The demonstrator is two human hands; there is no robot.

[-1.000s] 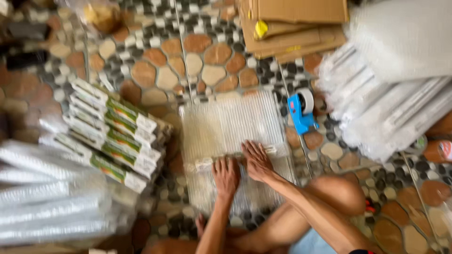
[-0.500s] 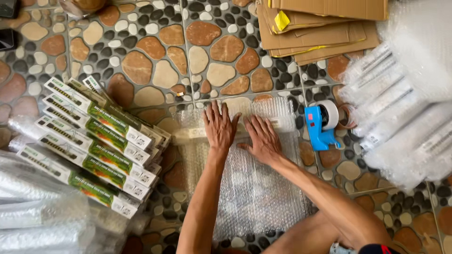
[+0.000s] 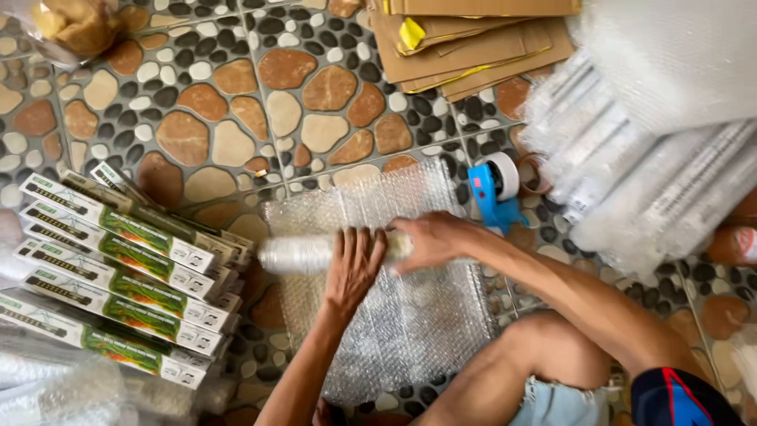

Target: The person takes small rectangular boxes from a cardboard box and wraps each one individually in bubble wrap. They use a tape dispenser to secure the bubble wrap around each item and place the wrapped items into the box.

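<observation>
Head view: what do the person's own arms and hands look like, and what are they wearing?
Both the left hand and the right hand are bare: no gloves, rings or watch visible. The forearms are bare too. At the right upper arm a dark sleeve with a red stripe and blue edge shows. Pale denim shorts cover the thigh.

Long green-and-white boxes (image 3: 118,276) stacked left — flattened cardboard (image 3: 465,39) above, blue tape dispenser (image 3: 495,193) beside wrapped bundles (image 3: 639,181)
</observation>
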